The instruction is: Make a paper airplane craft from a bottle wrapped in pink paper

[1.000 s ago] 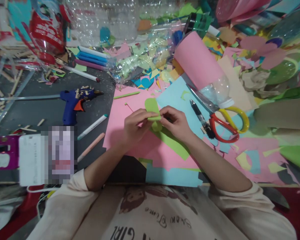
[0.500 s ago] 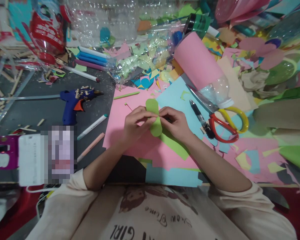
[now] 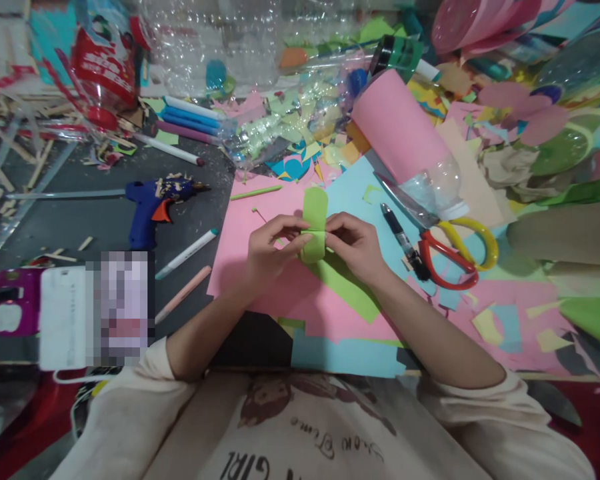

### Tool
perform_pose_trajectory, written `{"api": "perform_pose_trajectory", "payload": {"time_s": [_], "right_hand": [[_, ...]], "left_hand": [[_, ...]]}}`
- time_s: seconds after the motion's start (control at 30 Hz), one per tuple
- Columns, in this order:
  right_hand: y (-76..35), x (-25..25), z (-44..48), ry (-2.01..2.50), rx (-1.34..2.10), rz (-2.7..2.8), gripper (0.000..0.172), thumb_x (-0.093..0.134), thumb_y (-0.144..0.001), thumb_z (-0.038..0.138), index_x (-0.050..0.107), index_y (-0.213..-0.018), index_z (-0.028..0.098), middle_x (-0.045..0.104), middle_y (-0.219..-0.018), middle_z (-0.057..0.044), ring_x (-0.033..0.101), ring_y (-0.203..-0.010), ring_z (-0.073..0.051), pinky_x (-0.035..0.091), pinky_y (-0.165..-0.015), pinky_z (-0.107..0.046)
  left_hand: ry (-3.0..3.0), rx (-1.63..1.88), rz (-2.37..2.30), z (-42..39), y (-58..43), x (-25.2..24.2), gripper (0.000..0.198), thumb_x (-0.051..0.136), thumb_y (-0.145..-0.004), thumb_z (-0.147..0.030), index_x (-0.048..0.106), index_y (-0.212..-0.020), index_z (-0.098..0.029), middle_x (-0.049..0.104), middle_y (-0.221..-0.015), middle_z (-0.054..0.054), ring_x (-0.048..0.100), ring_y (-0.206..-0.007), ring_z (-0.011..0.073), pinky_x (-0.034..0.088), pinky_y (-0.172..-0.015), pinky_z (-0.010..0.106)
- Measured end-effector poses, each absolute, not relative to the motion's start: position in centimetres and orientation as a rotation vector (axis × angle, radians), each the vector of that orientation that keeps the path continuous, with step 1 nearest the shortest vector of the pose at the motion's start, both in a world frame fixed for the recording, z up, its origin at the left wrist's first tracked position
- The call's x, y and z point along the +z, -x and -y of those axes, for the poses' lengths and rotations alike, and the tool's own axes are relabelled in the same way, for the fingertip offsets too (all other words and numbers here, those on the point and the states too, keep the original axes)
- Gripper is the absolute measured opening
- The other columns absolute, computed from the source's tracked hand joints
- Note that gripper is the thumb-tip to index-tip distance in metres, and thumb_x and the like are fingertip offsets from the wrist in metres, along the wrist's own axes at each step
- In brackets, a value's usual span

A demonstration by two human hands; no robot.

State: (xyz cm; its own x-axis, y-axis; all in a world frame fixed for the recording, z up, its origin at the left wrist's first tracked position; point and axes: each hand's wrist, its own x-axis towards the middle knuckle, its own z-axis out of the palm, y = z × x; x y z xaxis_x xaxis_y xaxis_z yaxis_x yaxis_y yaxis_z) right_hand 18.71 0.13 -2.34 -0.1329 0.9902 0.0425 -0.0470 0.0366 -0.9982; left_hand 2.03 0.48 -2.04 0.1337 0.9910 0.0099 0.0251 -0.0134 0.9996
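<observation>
Between my two hands is a green paper strip [image 3: 315, 205] with rounded ends, creased across its middle. My left hand [image 3: 275, 248] pinches its left edge at the crease, thumb nearest me. On the opposite edge, my right hand [image 3: 356, 244] grips it between thumb and fingers. Beneath lie a pink paper sheet [image 3: 260, 280], a light blue sheet [image 3: 353, 190] and a longer green paper piece [image 3: 360, 297], partly covered by my right hand. A thin green rolled stick [image 3: 256, 193] rests on the pink sheet beyond my left hand.
To the left lie a blue glue gun [image 3: 145, 207], a white marker [image 3: 187, 253] and a peach marker [image 3: 184, 293]. Red and yellow scissors [image 3: 447, 263], a black pen [image 3: 397, 227] and a pink-wrapped bottle [image 3: 400, 127] sit at right. Paper scraps [image 3: 325, 157] and bottles crowd the back.
The green strip has turned more upright, and a crease now shows across it, with its near part looking shorter. Both hands stay on its edges. The whole view has shifted slightly.
</observation>
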Motion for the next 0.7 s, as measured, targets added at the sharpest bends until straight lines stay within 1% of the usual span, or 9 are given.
{"api": "perform_pose_trajectory", "payload": {"time_s": [0.2,0.33,0.43,0.53,0.7], "right_hand": [[-18.82,-1.66,-0.19,1.117,1.356,1.314,0.031,0.066,-0.083,0.050,0.062,-0.074,0.021,0.055,-0.067,0.003,0.051,-0.062,-0.012,0.042,-0.061,-0.028],[-18.70,-1.62,-0.16,1.122,1.371,1.308,0.038,0.068,-0.079,0.057,0.057,-0.073,0.021,0.051,-0.064,0.004,0.046,-0.059,-0.011,0.039,-0.058,-0.027],[-18.51,-1.81,-0.11,1.141,1.366,1.299,0.041,0.071,-0.075,0.059,0.056,-0.072,0.021,0.050,-0.062,0.005,0.044,-0.057,-0.010,0.038,-0.056,-0.027],[-18.40,-1.86,-0.11,1.155,1.364,1.302,0.042,0.070,-0.075,0.060,0.055,-0.070,0.021,0.049,-0.062,0.005,0.044,-0.057,-0.010,0.038,-0.056,-0.027],[-18.38,-1.77,-0.15,1.169,1.358,1.307,0.039,0.071,-0.076,0.057,0.056,-0.070,0.021,0.049,-0.061,0.005,0.044,-0.057,-0.010,0.038,-0.056,-0.027]], "left_hand": [[-1.243,1.087,-1.184,-0.53,-2.11,-1.68,0.015,0.075,-0.073,-0.033,0.068,-0.075,-0.019,0.067,-0.073,-0.001,0.064,-0.066,0.0125,0.054,-0.064,0.026],[-1.265,1.085,-1.170,-0.44,-2.15,-2.00,0.020,0.076,-0.073,-0.038,0.068,-0.076,-0.020,0.068,-0.073,-0.001,0.063,-0.063,0.0116,0.053,-0.061,0.025],[-1.324,1.111,-1.135,-0.36,-2.13,-2.18,0.024,0.076,-0.075,-0.043,0.068,-0.077,-0.020,0.069,-0.074,0.000,0.063,-0.063,0.0115,0.053,-0.061,0.025],[-1.358,1.119,-1.120,-0.35,-2.05,-2.17,0.027,0.074,-0.077,-0.047,0.068,-0.078,-0.020,0.069,-0.075,0.000,0.063,-0.063,0.0115,0.053,-0.062,0.025],[-1.381,1.098,-1.123,-0.46,-1.93,-2.02,0.030,0.073,-0.078,-0.049,0.068,-0.077,-0.020,0.069,-0.073,0.000,0.062,-0.061,0.0111,0.052,-0.058,0.024]]}}
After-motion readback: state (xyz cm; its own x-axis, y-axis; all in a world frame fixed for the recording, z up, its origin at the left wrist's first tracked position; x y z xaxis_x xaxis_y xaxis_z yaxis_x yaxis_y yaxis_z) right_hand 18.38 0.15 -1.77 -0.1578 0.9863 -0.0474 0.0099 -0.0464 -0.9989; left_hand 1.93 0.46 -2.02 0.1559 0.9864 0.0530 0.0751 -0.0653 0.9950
